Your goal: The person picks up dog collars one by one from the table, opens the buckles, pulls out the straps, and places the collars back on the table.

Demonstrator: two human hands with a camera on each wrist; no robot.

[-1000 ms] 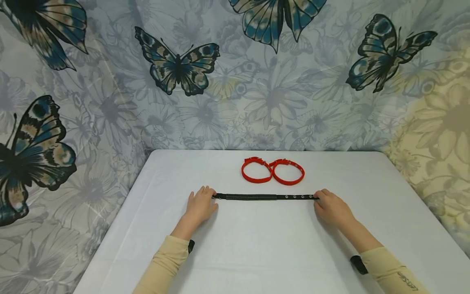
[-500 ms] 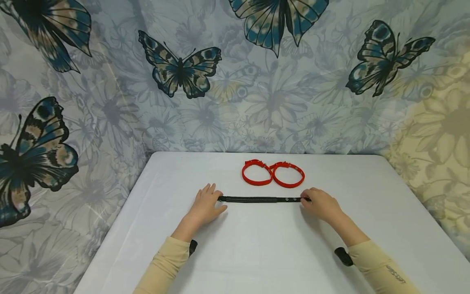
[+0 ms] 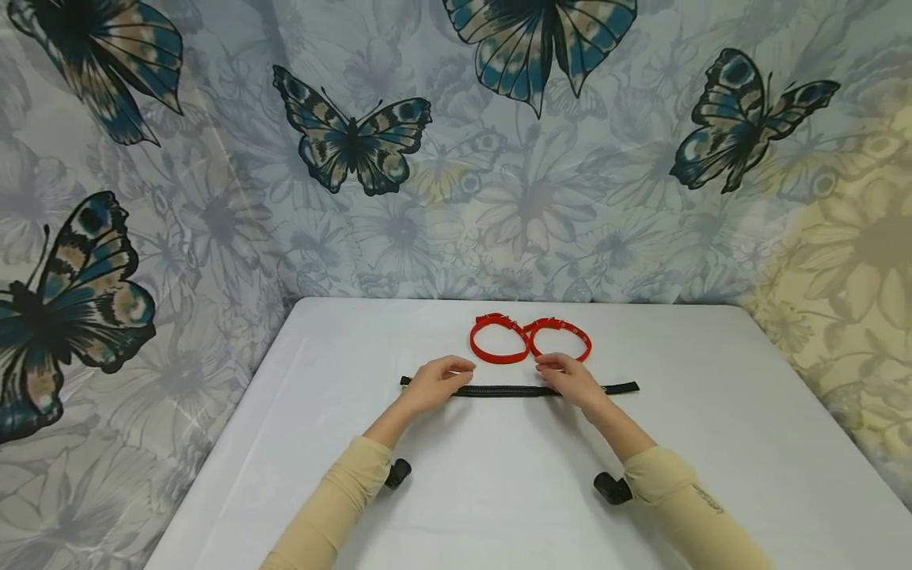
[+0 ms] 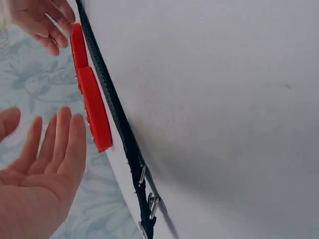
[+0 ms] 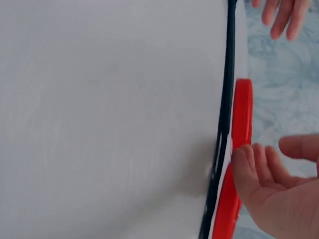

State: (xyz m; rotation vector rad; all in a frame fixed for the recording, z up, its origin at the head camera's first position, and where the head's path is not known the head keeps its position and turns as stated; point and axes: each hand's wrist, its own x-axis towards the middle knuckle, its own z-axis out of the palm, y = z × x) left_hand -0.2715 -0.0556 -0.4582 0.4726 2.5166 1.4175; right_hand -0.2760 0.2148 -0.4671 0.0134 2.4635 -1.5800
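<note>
A black collar [image 3: 502, 391] with metal buckle parts lies stretched straight across the white table. My left hand [image 3: 431, 385] hovers over its left part, fingers relaxed and holding nothing; the left wrist view shows the hand's bare palm [image 4: 42, 194]. Over the collar's right part is my right hand [image 3: 572, 381], its fingers loosely bent with nothing in them. Just behind lie two red collars, each fastened into a ring: the left red collar [image 3: 500, 359] and the right red collar [image 3: 590, 343], side by side. My right fingertips overlap the right ring's front edge; contact cannot be told.
The white table [image 3: 470, 491] carries the collars near its back edge. Behind and beside it hangs butterfly-and-flower patterned cloth [image 3: 399, 245]. A dark wrist camera [image 3: 613, 488] sits below my right sleeve, another wrist camera [image 3: 398, 473] by the left.
My right hand has let go of the black collar's right end, and my left hand has left its left end. Both hands have moved inward toward each other, and both collar ends now show.
</note>
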